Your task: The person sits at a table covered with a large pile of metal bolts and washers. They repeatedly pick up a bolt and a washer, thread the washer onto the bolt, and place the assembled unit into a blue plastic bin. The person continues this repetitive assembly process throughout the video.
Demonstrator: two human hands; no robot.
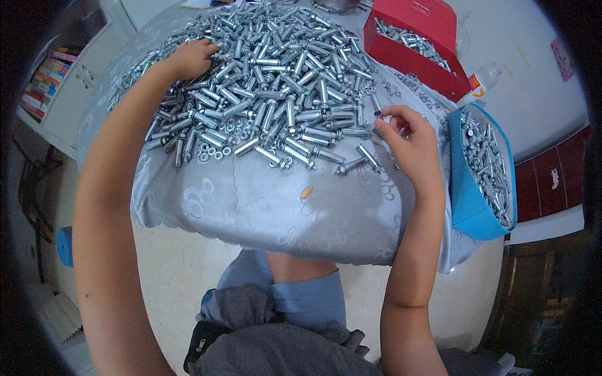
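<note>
A big heap of silver metal expansion bolts (269,69) covers the far part of a table. My left hand (193,57) rests on the left side of the heap, its fingers stretched over the bolts; I see nothing held in it. To the right of the heap, my right hand (407,128) is closed in a pinch at the dark end of one expansion bolt (375,101). Loose nuts and washers (213,151) lie along the heap's near edge. A few bolts (370,158) sit apart, near my right hand.
A silver-grey patterned cloth (251,200) covers the table, with a small orange-yellow piece (306,192) on it. At the right stand a blue bin (467,200) of bolts, an open red box (401,59) of bolts and a white bottle (486,78). A cabinet (75,88) stands left.
</note>
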